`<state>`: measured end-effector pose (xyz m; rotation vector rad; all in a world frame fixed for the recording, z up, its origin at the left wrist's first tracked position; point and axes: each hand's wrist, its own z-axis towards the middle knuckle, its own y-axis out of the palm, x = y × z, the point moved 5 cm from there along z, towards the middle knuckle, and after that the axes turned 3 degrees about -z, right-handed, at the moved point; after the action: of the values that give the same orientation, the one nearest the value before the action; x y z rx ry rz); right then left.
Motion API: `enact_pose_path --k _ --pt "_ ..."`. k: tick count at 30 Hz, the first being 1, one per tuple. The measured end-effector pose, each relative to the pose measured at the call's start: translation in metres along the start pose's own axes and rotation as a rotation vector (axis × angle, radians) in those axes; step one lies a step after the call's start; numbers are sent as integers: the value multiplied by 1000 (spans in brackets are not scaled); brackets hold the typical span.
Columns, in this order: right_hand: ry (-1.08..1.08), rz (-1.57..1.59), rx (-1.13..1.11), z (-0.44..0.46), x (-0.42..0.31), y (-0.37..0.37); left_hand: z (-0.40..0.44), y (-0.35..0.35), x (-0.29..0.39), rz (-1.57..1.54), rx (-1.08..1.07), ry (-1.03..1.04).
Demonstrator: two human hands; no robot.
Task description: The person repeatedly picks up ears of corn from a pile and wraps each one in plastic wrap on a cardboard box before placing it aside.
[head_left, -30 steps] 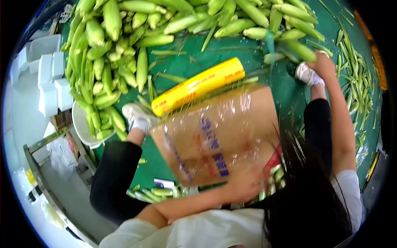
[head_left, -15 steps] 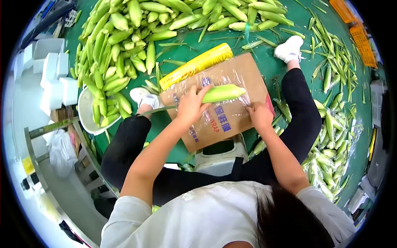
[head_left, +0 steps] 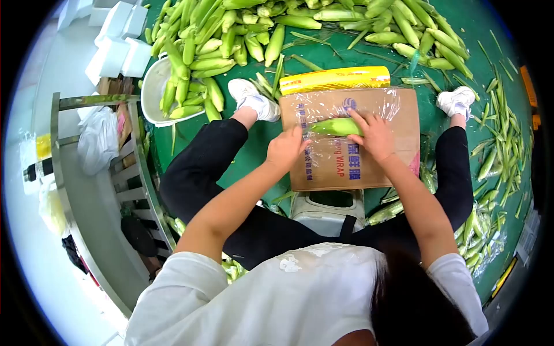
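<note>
A green ear of corn (head_left: 334,127) lies crosswise over the flat cardboard (head_left: 309,173), which is covered with clear film and printed with blue and red characters. My right hand (head_left: 374,134) grips the corn's right end from above. At its left end is my left hand (head_left: 286,147), fingers curled together at the cardboard's left part; what they pinch is too small to make out. Along the cardboard's far edge lies a yellow roll of film (head_left: 334,79).
Heaped corn (head_left: 231,34) spreads across the green floor (head_left: 369,57). A white tub (head_left: 151,95) holds more ears at the left, near a metal frame (head_left: 66,190). Loose husks (head_left: 502,132) and bagged corn (head_left: 476,239) lie at the right. A grey stool (head_left: 326,216) stands below the cardboard.
Both hands have moved onto the corn's ends, and the right hand now grips it instead of the left. The corn has come down onto the cardboard. The view has shifted.
</note>
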<state>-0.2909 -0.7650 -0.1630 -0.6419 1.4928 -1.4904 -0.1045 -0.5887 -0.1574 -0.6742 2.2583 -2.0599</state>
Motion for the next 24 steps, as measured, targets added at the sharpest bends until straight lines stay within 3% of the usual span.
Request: enact_pose_path --k 2,3,5,8,10,11,12,13,15,17,19,20,21,22,23,24 --pt "-53 -16 17 -2 -1 3 -7 -16 -9 71 68 263" --pt "-78 -29 22 -5 -1 5 -9 -18 -29 17 1 351" --pt "-11 -25 -94 -1 -18 1 9 -22 -48 74 -147 252" --pt "56 -1 -164 8 -31 4 44 -14 -59 203 -199 -65" --pt "-8 -9 -79 -1 -23 8 34 -33 -65 258 -376 310" --pt "-28 -6 -40 -9 -22 8 38 0 -161 598 -569 30" --pt "-86 -19 31 -17 -16 3 29 -48 -253 643 -404 -257" --pt "-65 -48 2 -25 -6 1 14 -127 -314 463 -438 -518" --pt "-77 -69 -49 -23 -8 1 -12 -213 -396 598 -340 -724" --pt "-48 13 -104 -25 -13 5 -30 -200 -285 1142 -249 -171" --pt "-23 19 -84 -9 -5 -1 -19 -128 -171 835 -156 29" --pt "-23 11 -74 -11 -7 -4 2 -112 -69 477 -369 74" --pt "-16 0 -63 -13 -7 -5 -8 -56 -21 571 -575 270" --pt "-8 12 -32 -14 -7 -3 -32 -14 16 145 -472 555" --pt "-9 22 -5 -14 -5 0 -45 -12 59 -83 -32 636" --pt "-15 33 21 -13 -3 2 -42 7 57 -44 -74 578"
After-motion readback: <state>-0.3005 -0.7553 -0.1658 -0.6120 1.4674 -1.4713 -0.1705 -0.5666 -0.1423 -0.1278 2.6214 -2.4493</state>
